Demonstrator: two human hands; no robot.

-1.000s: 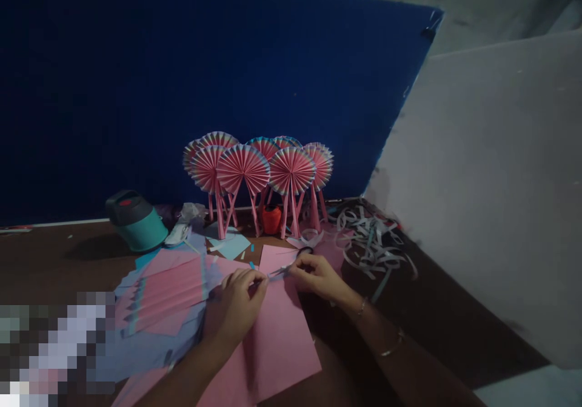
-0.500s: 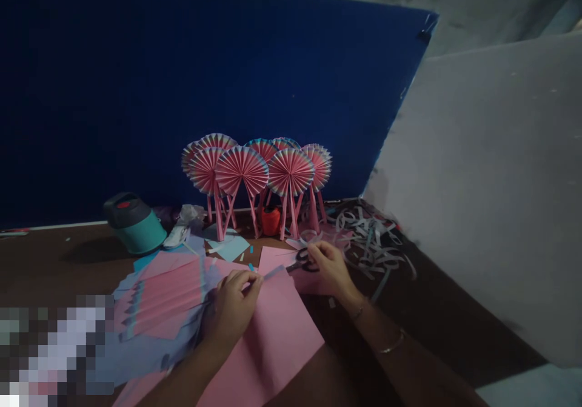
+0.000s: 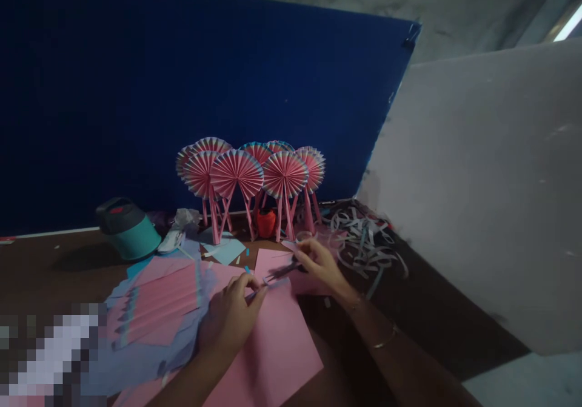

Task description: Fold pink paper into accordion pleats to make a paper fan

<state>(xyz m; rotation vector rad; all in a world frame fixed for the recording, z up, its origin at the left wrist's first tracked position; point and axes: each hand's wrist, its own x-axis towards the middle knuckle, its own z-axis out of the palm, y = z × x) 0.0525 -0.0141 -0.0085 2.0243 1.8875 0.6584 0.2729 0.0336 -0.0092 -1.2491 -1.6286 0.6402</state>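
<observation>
My right hand (image 3: 324, 266) grips a pair of scissors (image 3: 282, 270) whose blades point left at the top edge of a pink paper sheet (image 3: 273, 346). My left hand (image 3: 231, 317) rests on that sheet and pinches its top edge, just left of the blade tips. The sheet lies on the brown table (image 3: 50, 267) in front of me. Bracelets show on my right wrist.
Several pink pleated paper fans on sticks (image 3: 248, 179) stand against a blue board (image 3: 182, 91), with a red object (image 3: 266, 222) among them. A teal container (image 3: 130, 228) sits left. Pleated pink and lilac sheets (image 3: 154, 310) lie left; paper strips (image 3: 364, 243) are piled right. A white board (image 3: 491, 195) leans right.
My right hand drew back right with the scissors, then returned left to the paper's edge. My left hand kept its pinch on the sheet. The view shifted slightly.
</observation>
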